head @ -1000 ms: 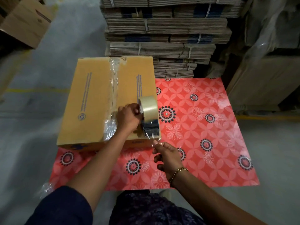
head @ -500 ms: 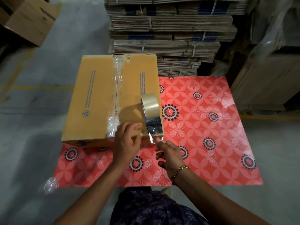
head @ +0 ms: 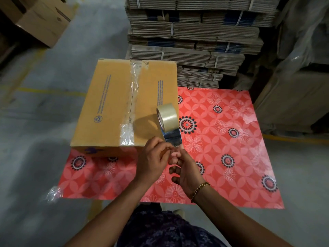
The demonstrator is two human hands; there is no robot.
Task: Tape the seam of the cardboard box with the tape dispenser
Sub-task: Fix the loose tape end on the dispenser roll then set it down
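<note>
Carefully, we pinch the loose tape end with our left hand (head: pixel 151 157) and right hand (head: pixel 187 171), fingers closed on it, below the tape dispenser (head: pixel 169 125) standing on the cardboard box (head: pixel 110 104). We should pull evenly, aligned with the seam (head: pixel 132 97). Rightward, stacked cartons (head: pixel 195 41) crowd the red mat (head: pixel 222 148).

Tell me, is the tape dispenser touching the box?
Touching. The head view shows the tape dispenser standing on the box top near its right edge, its shadow meeting its base with no gap.
</note>
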